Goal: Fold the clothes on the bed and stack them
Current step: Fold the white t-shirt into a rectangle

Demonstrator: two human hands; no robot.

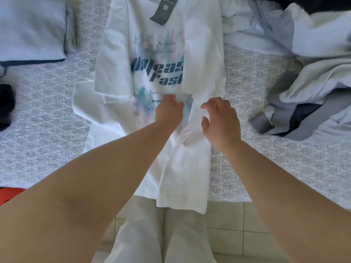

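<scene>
A white T-shirt (121,59) with blue printed lettering lies face up along the middle of the bed, its hem hanging over the near edge. A dark hang tag (163,10) sits at its collar. Its right side is folded inward over the print. My left hand (168,110) rests on the shirt's middle, fingers pinched on the edge of the folded flap. My right hand (220,120) hovers just to the right over the folded part, fingers spread and empty.
A folded pale blue garment (32,29) lies at the far left, with a dark item (6,106) below it. A heap of unfolded light blue, white and grey clothes (307,73) fills the right. The patterned bedsheet (47,114) ends above a tiled floor (237,224).
</scene>
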